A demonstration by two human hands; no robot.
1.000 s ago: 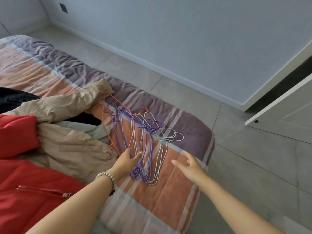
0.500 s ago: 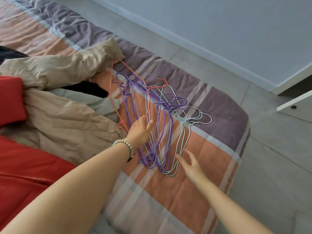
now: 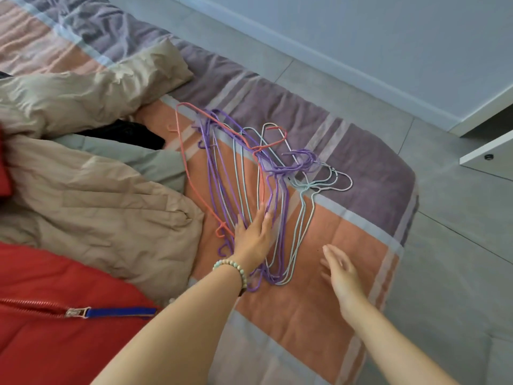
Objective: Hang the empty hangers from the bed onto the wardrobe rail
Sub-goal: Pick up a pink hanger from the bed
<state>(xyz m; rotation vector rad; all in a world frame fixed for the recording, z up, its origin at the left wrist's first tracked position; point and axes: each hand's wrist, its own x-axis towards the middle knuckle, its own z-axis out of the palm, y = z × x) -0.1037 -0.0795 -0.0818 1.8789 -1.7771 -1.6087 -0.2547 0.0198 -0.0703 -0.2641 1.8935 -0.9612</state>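
Pressing flat on the pile, the left hand [image 3: 254,240] lies with straight fingers across the lower bars of the hangers [image 3: 273,173] and grips nothing; a bead bracelet [image 3: 231,266] circles its wrist. At its 3 o'clock the right hand [image 3: 340,270] is relaxed and empty, fingers loosely spread, just beside the outermost pale blue wires. Whether it touches the cover cannot be told.

The hangers lie fanned on the striped bed [image 3: 305,315] near its foot corner. Their hooks bunch toward 1 o'clock and their bars splay toward 11 and 6, with purple, pale blue and coral wires crossing one another. A beige jacket [image 3: 97,195] lies at the pile's 9 o'clock and a red jacket [image 3: 55,323] at 7. A white panel [image 3: 488,154] shows at 3 o'clock; no wardrobe rail is in view.

Thin coated wire like this should be light and springy, and the hooks look apt to snag each other. The surest hold is probably at the gathered necks just under the hooks, so the bundle hangs together; lifting by a bar would likely let the rest swing and tangle.
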